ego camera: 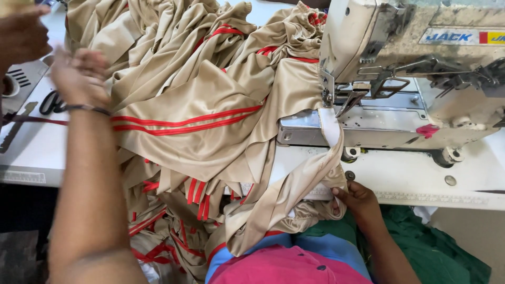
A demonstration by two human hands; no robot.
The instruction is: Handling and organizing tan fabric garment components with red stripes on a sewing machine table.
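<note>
Beige cloth (294, 194) with red stripes is pinched in my right hand (357, 200) at the table (410, 179) edge. It runs as a long band up and slightly left to the sewing machine (379, 68) foot. My left hand (79, 76) is raised over the fabric pile (194, 79), blurred; I cannot tell its grip. Scissors (51, 102) lie beside it.

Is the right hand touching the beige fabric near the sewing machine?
Touching. The head view shows the right hand pinching the beige fabric at its white edge band, no gap visible.
</note>
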